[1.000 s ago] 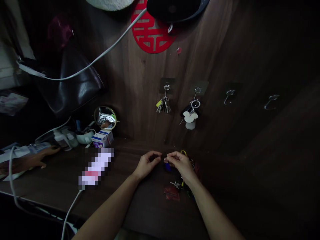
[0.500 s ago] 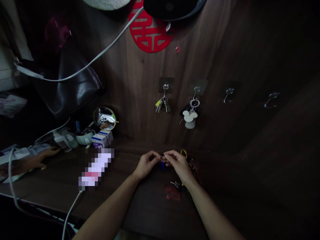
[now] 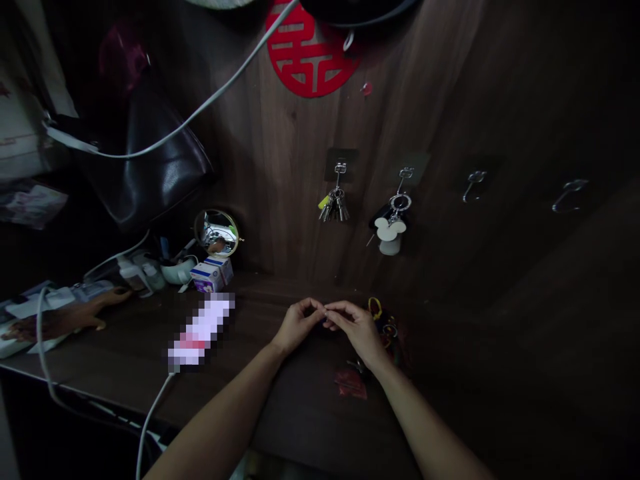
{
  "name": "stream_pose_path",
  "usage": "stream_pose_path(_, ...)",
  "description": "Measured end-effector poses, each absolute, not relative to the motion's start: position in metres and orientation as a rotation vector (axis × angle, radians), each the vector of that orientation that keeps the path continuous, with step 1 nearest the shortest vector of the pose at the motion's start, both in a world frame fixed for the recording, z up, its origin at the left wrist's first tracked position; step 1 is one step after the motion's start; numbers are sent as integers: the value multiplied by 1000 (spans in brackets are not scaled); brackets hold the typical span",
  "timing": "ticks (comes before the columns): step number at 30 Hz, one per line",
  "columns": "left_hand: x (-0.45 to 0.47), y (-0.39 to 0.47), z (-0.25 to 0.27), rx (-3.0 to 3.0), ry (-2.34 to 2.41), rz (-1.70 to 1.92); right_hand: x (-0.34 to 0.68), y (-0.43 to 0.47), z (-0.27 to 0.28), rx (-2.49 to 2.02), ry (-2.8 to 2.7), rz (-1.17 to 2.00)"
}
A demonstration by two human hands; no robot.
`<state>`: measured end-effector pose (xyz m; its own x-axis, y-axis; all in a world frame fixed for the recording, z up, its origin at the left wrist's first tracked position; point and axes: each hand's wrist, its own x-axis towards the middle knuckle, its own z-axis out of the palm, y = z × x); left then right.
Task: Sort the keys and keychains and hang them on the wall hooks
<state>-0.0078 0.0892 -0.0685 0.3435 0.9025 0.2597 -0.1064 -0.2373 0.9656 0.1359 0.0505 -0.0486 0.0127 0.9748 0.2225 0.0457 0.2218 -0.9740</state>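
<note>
This place looks like a room of a home. At twelve o'clock, a red decoration point(image 3: 316, 83) is fixed on a wooden wall point(image 3: 280, 220). A bunch of keys point(image 3: 334, 205) hangs near one o'clock. At ten o'clock there is a dark handbag point(image 3: 160, 170). Toward nine o'clock, a small round mirror point(image 3: 217, 233) and some bottles point(image 3: 134, 273) stand on a wooden desk point(image 3: 295, 413), like personal things of daily life.

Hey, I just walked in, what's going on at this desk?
A person's left hand and right hand meet at the fingertips above a dark wood desk. Anything between them is too hidden to make out. A red packet lies nearby, with a yellow loop beside the right hand. On the wall, a bunch of keys and a white mouse-ear charm hang from hooks.
</note>
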Motion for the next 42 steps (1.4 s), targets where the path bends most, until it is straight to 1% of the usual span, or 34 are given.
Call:
stream_pose_path(8, -8, 89, -67, 1561, 845, 1093, 141, 54, -50, -1098, -1291, 936)
stream_pose_path(12, -8, 89, -66, 1515, 881, 1082, 154, 55, -44, -1114, -1198, 802)
stream_pose_path(20, -7, 90, -69, 1561, 917, 1049, 199, 54, -17, -1121, -840, 531)
stream_pose_path(25, -6, 91, -71, 1545, 911, 1037, 232, 59, 14, -1079, -743, 398)
stream_pose_path(36, -6, 90, -69, 1619, 916, 1016, 281, 81, 117, -1022, -719, 62)
stream_pose_path(42, -5, 89, -68, 1579, 920, 1029, 291, 95, 136, -1091, -746, -29)
